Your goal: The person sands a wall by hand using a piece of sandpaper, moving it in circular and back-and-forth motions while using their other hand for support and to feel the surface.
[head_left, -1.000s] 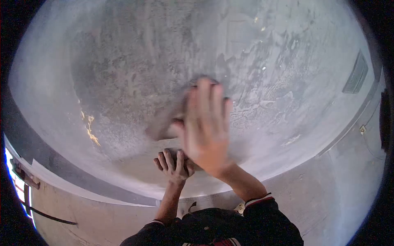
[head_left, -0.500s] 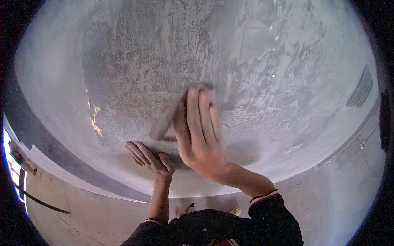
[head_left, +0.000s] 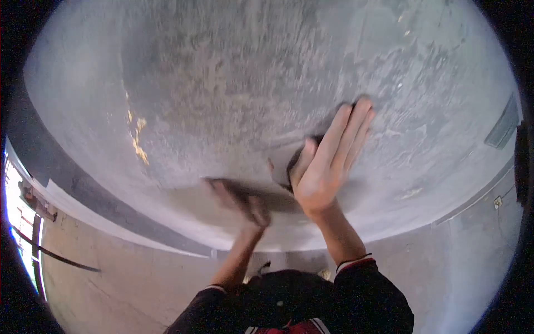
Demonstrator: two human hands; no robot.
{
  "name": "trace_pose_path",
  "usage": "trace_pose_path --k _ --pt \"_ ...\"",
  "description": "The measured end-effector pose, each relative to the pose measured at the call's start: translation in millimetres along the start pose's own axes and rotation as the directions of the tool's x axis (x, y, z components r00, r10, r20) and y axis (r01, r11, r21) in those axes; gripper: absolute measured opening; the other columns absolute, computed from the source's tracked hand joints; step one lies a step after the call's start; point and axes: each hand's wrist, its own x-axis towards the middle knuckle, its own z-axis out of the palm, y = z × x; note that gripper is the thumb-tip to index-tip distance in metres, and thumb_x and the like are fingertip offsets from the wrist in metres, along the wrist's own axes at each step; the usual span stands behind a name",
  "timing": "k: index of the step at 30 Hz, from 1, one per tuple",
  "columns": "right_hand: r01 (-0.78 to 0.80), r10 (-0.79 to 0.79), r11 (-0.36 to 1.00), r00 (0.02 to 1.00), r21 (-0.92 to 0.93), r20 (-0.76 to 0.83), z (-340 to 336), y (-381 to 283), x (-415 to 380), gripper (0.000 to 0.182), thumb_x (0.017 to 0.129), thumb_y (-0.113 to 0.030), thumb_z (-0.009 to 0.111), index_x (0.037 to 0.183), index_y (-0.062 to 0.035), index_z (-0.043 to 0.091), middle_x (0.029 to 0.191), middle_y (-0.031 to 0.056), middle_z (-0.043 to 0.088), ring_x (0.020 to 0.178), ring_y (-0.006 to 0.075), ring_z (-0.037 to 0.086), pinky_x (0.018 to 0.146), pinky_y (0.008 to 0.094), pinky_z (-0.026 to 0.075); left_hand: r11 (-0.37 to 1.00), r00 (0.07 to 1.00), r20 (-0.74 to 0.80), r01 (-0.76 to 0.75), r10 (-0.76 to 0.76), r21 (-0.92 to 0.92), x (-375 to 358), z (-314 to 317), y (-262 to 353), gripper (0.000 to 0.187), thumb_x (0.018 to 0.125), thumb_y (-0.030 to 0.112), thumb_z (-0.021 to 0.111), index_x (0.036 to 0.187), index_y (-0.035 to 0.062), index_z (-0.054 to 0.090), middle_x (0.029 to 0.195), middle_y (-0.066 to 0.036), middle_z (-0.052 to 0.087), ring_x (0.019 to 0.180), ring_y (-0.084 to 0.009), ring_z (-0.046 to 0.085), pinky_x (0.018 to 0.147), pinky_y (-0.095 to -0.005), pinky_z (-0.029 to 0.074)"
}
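A grey, patchy plastered wall (head_left: 222, 94) fills most of the view. My right hand (head_left: 328, 161) lies against it right of centre, fingers stretched up and to the right. Under its palm and thumb a dark thin sheet (head_left: 285, 167) is held to the surface; most of it is hidden, and its material is unclear. Lower and to the left, my left hand (head_left: 239, 203) is blurred, its fingers extended at the wall and its thumb apart, with nothing seen in it.
Yellowish bare marks (head_left: 138, 139) run down the wall's left part. A grey rectangular panel (head_left: 502, 125) is at the far right, above a small socket-like fitting (head_left: 498, 202). A dark cable (head_left: 69, 260) crosses the lower left by a bright opening. The floor (head_left: 133, 295) shows below.
My right hand has moved right with the sheet and tilted rightward. My left hand has shifted right and slightly down. The view has shifted slightly.
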Motion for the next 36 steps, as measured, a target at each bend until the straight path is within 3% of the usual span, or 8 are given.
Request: trace_pose_path --k 7,12,15,17,21,24,33,36 --pt "0.17 -0.055 0.949 0.918 0.264 -0.392 22.3 13.4 -1.7 0.048 0.081 -0.013 0.057 0.121 0.0056 0.039 0.123 0.0294 0.043 0.113 0.0459 0.042 0.093 0.0526 0.032 0.911 0.983 0.181 0.056 0.021 -0.408 40.2 -18.5 65.7 0.054 0.081 0.025 0.059 0.116 -0.0128 0.043 0.102 -0.023 0.056 0.092 -0.0294 0.056 0.074 -0.0352 0.046" --pt "0.198 -0.01 0.907 0.893 0.373 -0.45 25.1 16.4 -8.6 0.042 0.078 -0.014 0.065 0.111 0.0019 0.045 0.111 0.0207 0.048 0.109 0.0333 0.044 0.091 0.0406 0.038 0.885 0.966 0.219 0.219 -0.137 -0.412 71.0 -21.2 72.6 0.021 0.078 0.0 0.061 0.097 -0.0046 0.054 0.071 -0.011 0.063 0.06 -0.0163 0.063 0.057 -0.0251 0.048" --pt "0.314 -0.21 0.929 0.883 0.196 -0.419 8.9 11.1 -27.0 0.036 0.071 -0.014 0.068 0.104 -0.0038 0.056 0.09 0.0125 0.06 0.082 0.0292 0.058 0.073 0.0412 0.045 0.851 0.894 0.361 0.392 -0.265 -0.348 74.7 -28.9 67.1 0.017 0.077 0.0 0.06 0.094 -0.0025 0.056 0.07 -0.012 0.063 0.068 -0.0182 0.066 0.059 -0.0261 0.049" --pt "0.207 -0.233 0.826 0.972 0.524 -0.015 -40.1 18.6 -47.8 0.014 0.068 -0.018 0.067 0.077 -0.0086 0.062 0.078 0.0043 0.061 0.063 0.0199 0.06 0.064 0.0368 0.049 0.856 0.916 0.325 0.353 -0.234 -0.378 77.9 -30.6 87.9 0.019 0.078 0.0 0.058 0.097 -0.0014 0.057 0.072 -0.015 0.064 0.073 -0.0217 0.067 0.059 -0.0259 0.049" --pt "0.306 -0.474 0.635 0.879 0.709 0.046 -36.9 3.7 -46.1 0.021 0.073 -0.013 0.062 0.092 -0.005 0.063 0.085 0.0076 0.062 0.077 0.0271 0.062 0.078 0.0399 0.048 0.902 0.928 0.352 0.254 -0.126 -0.348 89.6 -41.6 92.8 0.029 0.08 0.0 0.055 0.108 -0.0019 0.055 0.084 -0.02 0.064 0.074 -0.0256 0.066 0.061 -0.0276 0.05" --pt "-0.012 0.058 0.789 0.997 0.614 -0.055 -21.3 4.0 -22.7 0.023 0.08 -0.009 0.055 0.098 0.0055 0.058 0.098 0.0159 0.059 0.089 0.0339 0.056 0.08 0.0428 0.044 0.881 0.908 0.382 0.314 -0.17 -0.354 93.0 -37.5 97.2 0.03 0.08 -0.001 0.054 0.11 -0.0024 0.055 0.087 -0.021 0.063 0.077 -0.0271 0.066 0.064 -0.0296 0.05" --pt "0.068 -0.043 0.994 0.965 -0.09 0.258 -44.1 -0.6 -28.6 0.056 0.087 -0.033 0.038 0.13 0.003 0.034 0.14 0.021 0.026 0.127 0.0438 0.023 0.097 0.0564 0.012 0.861 0.946 0.318 0.216 -0.068 -0.46 102.5 -33.8 109.3 0.03 0.085 0.001 0.047 0.114 -0.0051 0.051 0.091 -0.023 0.061 0.079 -0.0275 0.065 0.066 -0.0296 0.048" --pt "0.087 -0.173 0.929 0.961 0.359 0.215 -42.7 14.5 -24.8 0.062 0.086 -0.036 0.038 0.131 0.0044 0.03 0.14 0.0252 0.021 0.127 0.0449 0.02 0.097 0.0574 0.012 0.785 0.9 0.425 0.33 -0.095 -0.524 100.8 -38.8 104.5 0.033 0.087 0.009 0.046 0.116 -0.0054 0.05 0.095 -0.02 0.062 0.083 -0.0232 0.062 0.071 -0.0289 0.046"
